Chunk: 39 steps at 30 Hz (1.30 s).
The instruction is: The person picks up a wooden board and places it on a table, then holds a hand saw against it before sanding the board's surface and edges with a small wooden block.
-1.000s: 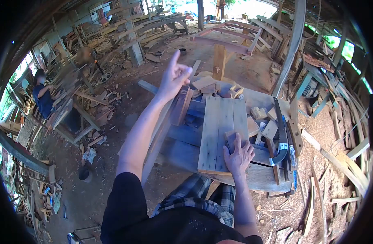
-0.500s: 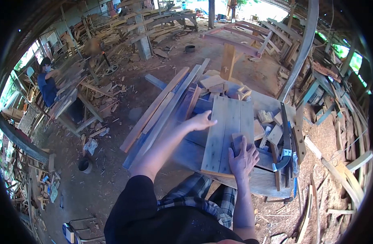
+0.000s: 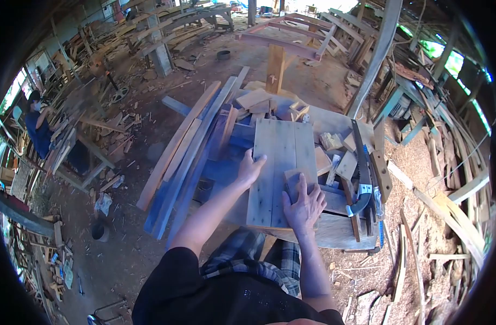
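A panel of pale, weathered boards [image 3: 283, 141] lies lengthwise on the workbench in front of me. My left hand [image 3: 251, 170] is at the panel's left edge, thumb over the top face and fingers along the side. On the panel's lower right part, my right hand [image 3: 304, 210] grips a small flat wooden block [image 3: 293, 177], with its fingers spread over the block and its thumb along the left side. The palm hides part of the block, so its underside cannot be seen.
Right of the panel lie a handsaw [image 3: 361, 162] and wood offcuts [image 3: 345, 165]. Long planks [image 3: 191, 146] stretch along the left. A wooden post [image 3: 275, 67] stands behind the bench, a metal pole [image 3: 375, 59] at right. Another person [image 3: 38, 127] works at far left.
My left hand has closed in on the panel's left edge, its thumb now lying on the top. My right hand stays over the block. The whole view has shifted as my head turned right.
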Available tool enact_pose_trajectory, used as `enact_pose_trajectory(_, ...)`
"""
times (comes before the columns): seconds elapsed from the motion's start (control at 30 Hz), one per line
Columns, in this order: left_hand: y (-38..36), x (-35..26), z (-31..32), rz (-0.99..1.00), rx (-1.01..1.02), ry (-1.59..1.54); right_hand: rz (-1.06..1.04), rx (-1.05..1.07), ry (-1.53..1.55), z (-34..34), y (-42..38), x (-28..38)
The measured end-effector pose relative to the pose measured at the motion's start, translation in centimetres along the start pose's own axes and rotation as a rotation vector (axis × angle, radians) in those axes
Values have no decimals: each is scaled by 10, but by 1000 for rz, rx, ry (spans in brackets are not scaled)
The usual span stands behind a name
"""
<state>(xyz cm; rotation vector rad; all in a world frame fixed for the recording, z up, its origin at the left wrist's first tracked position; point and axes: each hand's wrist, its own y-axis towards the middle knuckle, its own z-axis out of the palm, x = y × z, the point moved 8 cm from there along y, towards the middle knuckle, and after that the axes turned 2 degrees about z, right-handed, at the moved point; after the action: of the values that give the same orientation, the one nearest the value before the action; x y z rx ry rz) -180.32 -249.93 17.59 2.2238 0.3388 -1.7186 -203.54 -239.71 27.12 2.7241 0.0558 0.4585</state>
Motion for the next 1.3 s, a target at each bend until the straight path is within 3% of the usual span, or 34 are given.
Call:
enact_pose_trajectory(0.1,-8,-13,-3,40,17,150,1,0,-18,-3,6,2)
enact_pose_trajectory(0.27,-16,-26,-6,-29,47,72,4,65,-21,1,4,1)
enact_pose_trajectory(0.53,-16,-29,1,-61,139,246,1,55,-24,1,5,3)
enact_pose_trajectory(1.17,-9,-19,0,-28,105,203,-2,46,-38,2,6,3)
enact_pose_trajectory(1.3,0,2,-2,-46,121,-23,5,51,-25,1,2,1)
